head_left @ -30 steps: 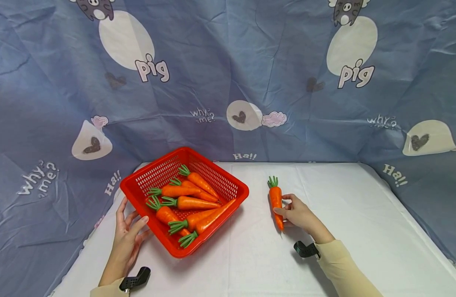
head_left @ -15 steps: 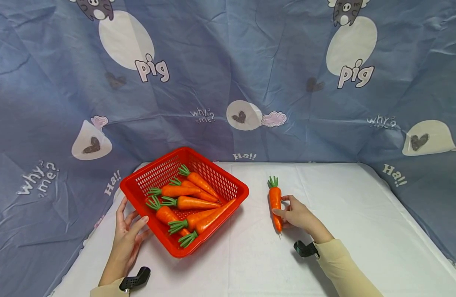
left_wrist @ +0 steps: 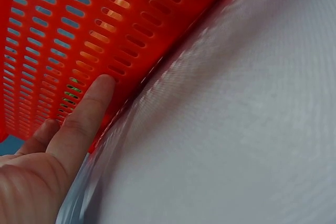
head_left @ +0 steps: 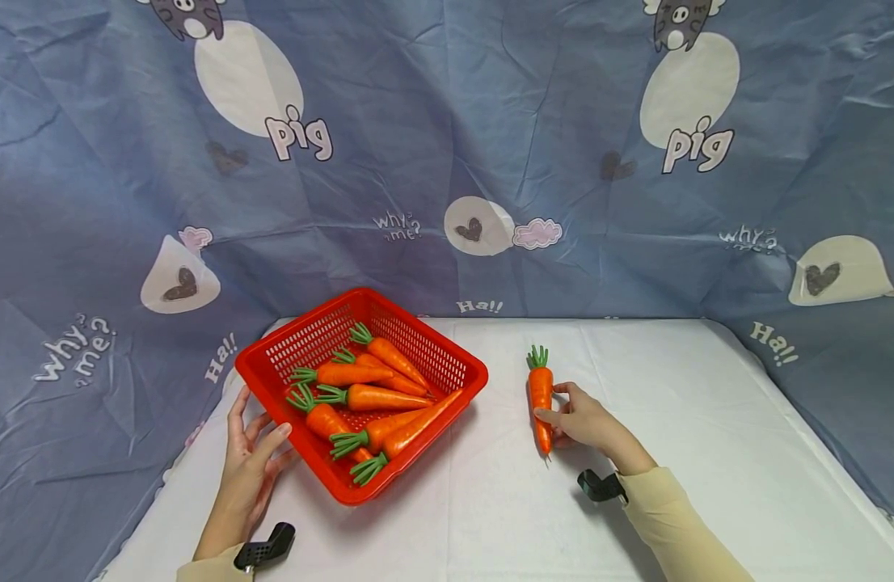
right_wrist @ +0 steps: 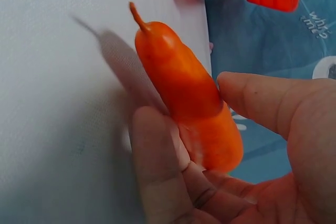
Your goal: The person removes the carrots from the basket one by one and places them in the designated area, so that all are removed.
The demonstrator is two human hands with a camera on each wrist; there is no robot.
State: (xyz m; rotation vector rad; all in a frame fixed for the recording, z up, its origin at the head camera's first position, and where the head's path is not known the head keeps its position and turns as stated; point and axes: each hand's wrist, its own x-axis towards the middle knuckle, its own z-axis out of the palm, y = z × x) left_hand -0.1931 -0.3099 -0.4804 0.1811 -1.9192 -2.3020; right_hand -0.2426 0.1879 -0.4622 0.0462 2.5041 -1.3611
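In the head view my right hand (head_left: 588,420) pinches an orange carrot (head_left: 540,388) with green stalks between thumb and fingers. Its stalks point away from me and its thin root tip points toward me. Seen from the right wrist, the carrot (right_wrist: 181,77) casts a shadow on the white cloth beside it. My left hand (head_left: 246,469) rests against the near left side of a red plastic basket (head_left: 319,461), fingers spread and thumb near the rim. Up close, a left finger (left_wrist: 86,111) lies straight along the basket's slotted outer wall (left_wrist: 121,40).
Several more carrots (head_left: 377,398) lie inside the basket, their green tops mostly to the left. White cloth (head_left: 491,501) covers the table. Behind it hangs a blue curtain (head_left: 389,162) printed with pigs and words, reaching down to the table's back edge.
The carrot in my right hand has turned slightly, its root tip shifting a little to the left. My left hand and the basket have stayed where they were.
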